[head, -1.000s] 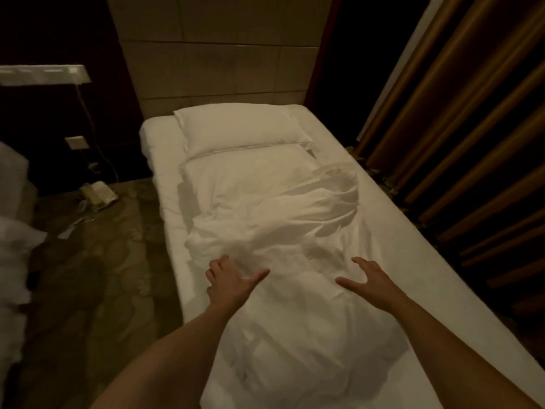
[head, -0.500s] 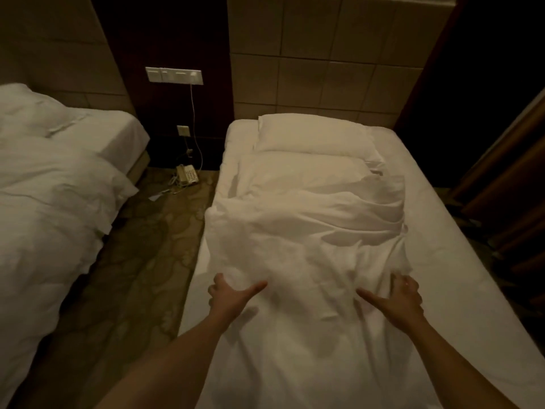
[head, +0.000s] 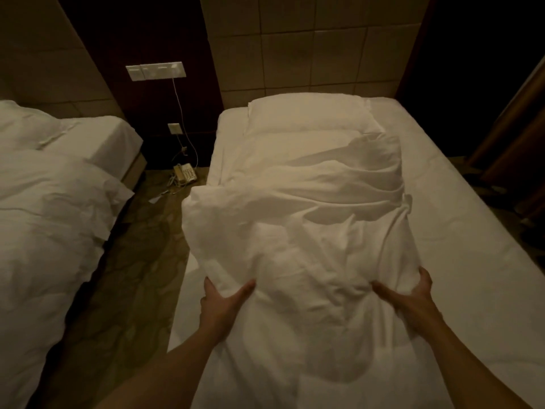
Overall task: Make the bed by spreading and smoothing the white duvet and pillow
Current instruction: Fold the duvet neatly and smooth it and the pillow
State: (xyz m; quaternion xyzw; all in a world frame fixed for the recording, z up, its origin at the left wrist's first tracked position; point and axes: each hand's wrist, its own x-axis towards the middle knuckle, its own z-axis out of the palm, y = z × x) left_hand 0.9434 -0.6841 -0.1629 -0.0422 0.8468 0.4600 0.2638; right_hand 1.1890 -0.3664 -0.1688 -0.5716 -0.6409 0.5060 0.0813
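Fingers (head: 213, 286) of both hands are tucked under, thumbs on top, pinching the bunched duvet (head: 298, 231). It runs lengthwise ahead toward the pillow (head: 306, 113), so I'd pull outward.

Both bare forearms stretched forward from the lower edge of the view, angled slightly toward each other. Left hand (head: 221, 305) gripping the duvet (head: 295, 231), thumb spread to the inside on top of the cloth, fingers curled under its edge. Right hand (head: 413, 302) likewise gripping the duvet, thumb pointing inward across the cloth, fingers wrapped round the outer fold, somewhat blurred.
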